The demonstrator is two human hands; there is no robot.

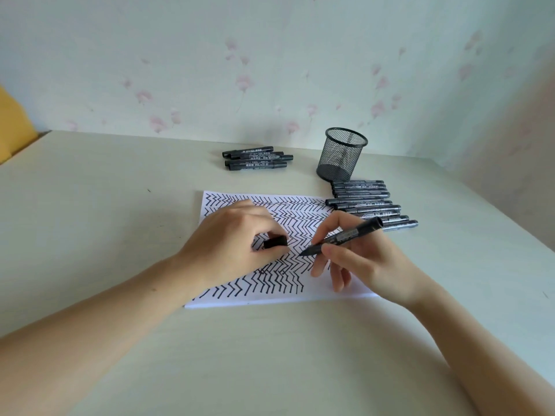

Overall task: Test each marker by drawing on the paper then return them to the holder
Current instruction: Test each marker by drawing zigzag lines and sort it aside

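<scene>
A white sheet of paper (264, 297) lies mid-table, covered in black zigzag lines. My right hand (366, 262) grips an uncapped black marker (345, 235), its tip down on the paper near the middle. My left hand (231, 244) rests on the paper and pinches the marker's black cap (275, 241). A black mesh holder (341, 154) stands upright behind the paper at the right; no marker shows above its rim. Several capped markers (365, 202) lie in a row between the holder and my right hand. Another small pile of markers (256, 158) lies behind the paper.
The beige table (90, 220) meets a floral-papered wall (270, 70) at the back and right. Something yellow (12, 124) shows at the far left edge.
</scene>
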